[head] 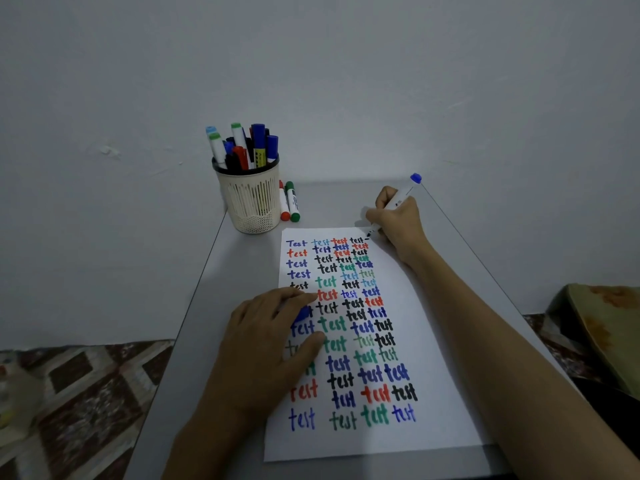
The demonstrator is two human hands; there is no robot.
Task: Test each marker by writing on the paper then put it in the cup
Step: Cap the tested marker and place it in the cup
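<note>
Two hands are on the paper (pixel 433 358) at frame centre. The right hand (pixel 398 225) grips a white marker (pixel 405 192), its tip touching the sheet's upper right corner. The left hand (pixel 270 341) rests lower left, fingers curled over a blue cap (pixel 302 311). The cup (pixel 252 202) stands just beyond the sheet's upper left corner.

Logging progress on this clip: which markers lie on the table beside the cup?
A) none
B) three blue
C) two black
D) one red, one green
D: a red marker and a green marker lie side by side on the table, just right of the cup.
</note>
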